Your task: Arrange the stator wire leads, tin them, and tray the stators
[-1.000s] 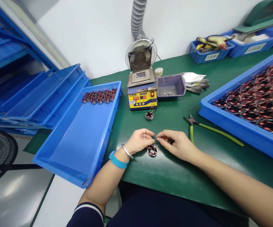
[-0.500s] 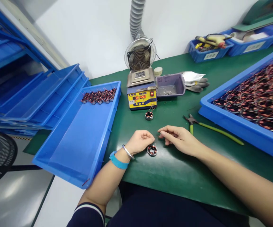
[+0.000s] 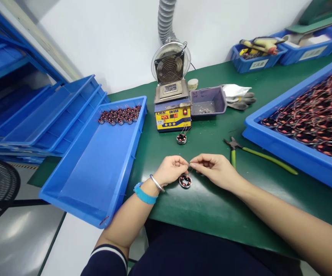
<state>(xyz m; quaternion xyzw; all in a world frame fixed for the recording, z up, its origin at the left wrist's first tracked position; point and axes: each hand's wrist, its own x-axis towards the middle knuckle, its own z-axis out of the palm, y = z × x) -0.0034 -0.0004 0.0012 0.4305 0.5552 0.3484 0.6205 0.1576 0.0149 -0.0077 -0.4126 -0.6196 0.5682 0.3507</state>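
Observation:
A round wound motor stator (image 3: 185, 181), black with copper coils and a metal rim, lies on the green table (image 3: 166, 209) just below my hands. My left hand (image 3: 173, 170) is closed in a pinch above its left edge, on the stator's thin wire ends as far as I can see. Fingertips of my right hand (image 3: 212, 167) are pinched on a thin copper wire (image 3: 190, 171) rising from the stator, almost touching the left fingertips. A second stator (image 3: 181, 138) with upright wires rests farther back, in front of the yellow-and-blue solder pot (image 3: 173, 119).
At left, a blue tray (image 3: 96, 161) holds several stators (image 3: 119, 115) at its far end. Green-handled cutters (image 3: 265, 155) lie right of my hands, beside a blue tray (image 3: 292, 153) full of wired stators. A purple bin (image 3: 207, 101) and gloves (image 3: 240, 100) sit behind.
My right hand has moved left, its fingertips now closed on a wire next to my left fingertips. The left hand and both stators stay nearly in place.

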